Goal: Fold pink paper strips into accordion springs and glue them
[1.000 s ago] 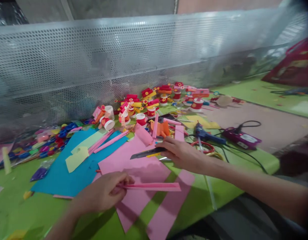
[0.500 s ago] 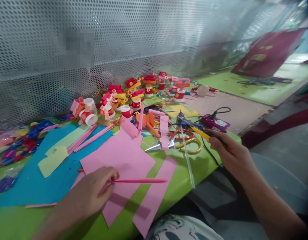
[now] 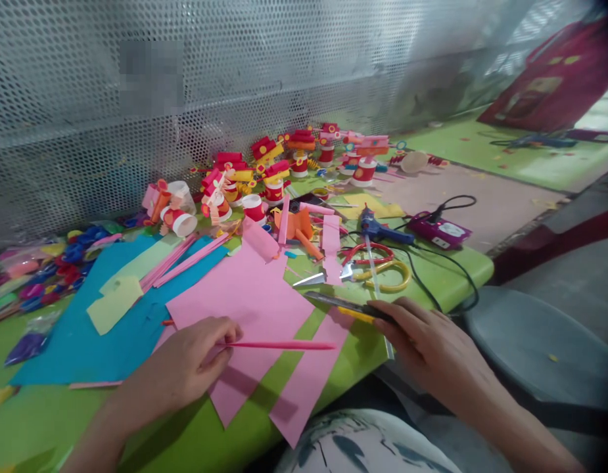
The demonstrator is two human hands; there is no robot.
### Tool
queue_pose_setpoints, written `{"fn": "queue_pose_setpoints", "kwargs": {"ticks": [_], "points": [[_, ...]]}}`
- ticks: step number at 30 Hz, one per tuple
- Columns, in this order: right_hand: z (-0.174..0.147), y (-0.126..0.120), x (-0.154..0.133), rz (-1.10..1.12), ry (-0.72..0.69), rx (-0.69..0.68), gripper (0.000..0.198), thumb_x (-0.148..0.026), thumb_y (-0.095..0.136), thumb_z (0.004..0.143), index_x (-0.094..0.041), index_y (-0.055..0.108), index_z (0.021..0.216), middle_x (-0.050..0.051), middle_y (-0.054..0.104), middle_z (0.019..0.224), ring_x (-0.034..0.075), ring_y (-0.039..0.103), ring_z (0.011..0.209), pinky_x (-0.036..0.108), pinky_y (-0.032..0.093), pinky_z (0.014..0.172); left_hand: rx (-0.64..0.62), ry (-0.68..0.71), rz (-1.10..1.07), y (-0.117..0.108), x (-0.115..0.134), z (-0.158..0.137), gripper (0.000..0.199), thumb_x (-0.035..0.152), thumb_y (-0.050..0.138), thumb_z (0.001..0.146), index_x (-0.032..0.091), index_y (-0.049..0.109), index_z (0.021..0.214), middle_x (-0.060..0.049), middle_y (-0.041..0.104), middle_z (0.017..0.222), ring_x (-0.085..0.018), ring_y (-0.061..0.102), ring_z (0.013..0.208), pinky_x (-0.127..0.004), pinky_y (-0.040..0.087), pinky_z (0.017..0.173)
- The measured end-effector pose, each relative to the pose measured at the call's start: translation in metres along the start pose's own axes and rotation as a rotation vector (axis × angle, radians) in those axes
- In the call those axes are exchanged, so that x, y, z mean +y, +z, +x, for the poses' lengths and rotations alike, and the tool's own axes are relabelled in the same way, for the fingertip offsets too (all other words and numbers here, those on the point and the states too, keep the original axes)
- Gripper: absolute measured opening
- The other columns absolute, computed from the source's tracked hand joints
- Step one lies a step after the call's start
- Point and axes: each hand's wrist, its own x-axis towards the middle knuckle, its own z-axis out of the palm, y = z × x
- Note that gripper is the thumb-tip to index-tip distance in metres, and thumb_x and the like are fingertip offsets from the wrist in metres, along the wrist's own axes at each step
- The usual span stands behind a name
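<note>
In the head view my left hand (image 3: 205, 351) is closed, pinching one end of a folded pink paper strip (image 3: 288, 345). The strip points right, above a large pink paper sheet (image 3: 244, 289) and a cut pink paper piece (image 3: 308, 381). My right hand (image 3: 417, 332) is wrapped round a slim tool (image 3: 346, 302) with a dark pointed bar and a yellow part; its exact kind I cannot make out. Its tip hovers over the pink paper, apart from the strip. Beyond my right hand lie yellow-handled scissors (image 3: 390, 276) and a blue glue gun (image 3: 382, 230) with a clear glue stick (image 3: 375, 269).
Paper-cup models (image 3: 274, 190) stand along the perforated metal panel (image 3: 234, 59). Blue paper (image 3: 87, 348) and a pile of colourful bits (image 3: 52, 269) lie left. A purple power strip (image 3: 442, 230) with a cable sits right. A stool (image 3: 540, 341) stands beside the table.
My right hand has come left and towards me from beside the glue gun, bringing the slim tool over the pink paper. The left hand keeps hold of the strip. The view has shifted slightly.
</note>
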Motion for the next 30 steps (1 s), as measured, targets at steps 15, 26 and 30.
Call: {"fn": "queue_pose_setpoints", "kwargs": {"ticks": [15,26,30], "points": [[0.055,0.021,-0.011,-0.268,0.077,0.106,0.034,-0.034,0.039,0.106,-0.018,0.06,0.125,0.011,0.071,0.1,0.025,0.067,0.079,0.039,0.037,0.073,0.045,0.029,0.016,-0.003,0.005,0.0,0.018,0.03,0.045,0.097,0.025,0.062,0.102,-0.007,0.071,0.107,-0.022,0.067,0.093,-0.03,0.051,0.078],[0.052,0.008,-0.025,-0.143,0.017,-0.027,0.043,-0.049,0.041,0.103,-0.02,0.063,0.126,0.011,0.077,0.108,0.031,0.063,0.096,0.044,0.036,0.079,0.06,0.05,0.009,-0.003,0.001,0.001,0.024,0.033,0.047,0.096,0.026,0.064,0.111,-0.007,0.071,0.109,-0.023,0.067,0.096,-0.031,0.053,0.08],[0.047,0.001,-0.011,-0.127,0.087,-0.102,0.052,-0.052,0.034,0.104,-0.019,0.065,0.129,0.01,0.076,0.113,0.032,0.064,0.103,0.046,0.041,0.083,0.059,0.048,0.004,-0.003,0.0,0.002,0.023,0.034,0.047,0.097,0.025,0.064,0.108,-0.007,0.071,0.109,-0.023,0.067,0.096,-0.03,0.054,0.081]]}}
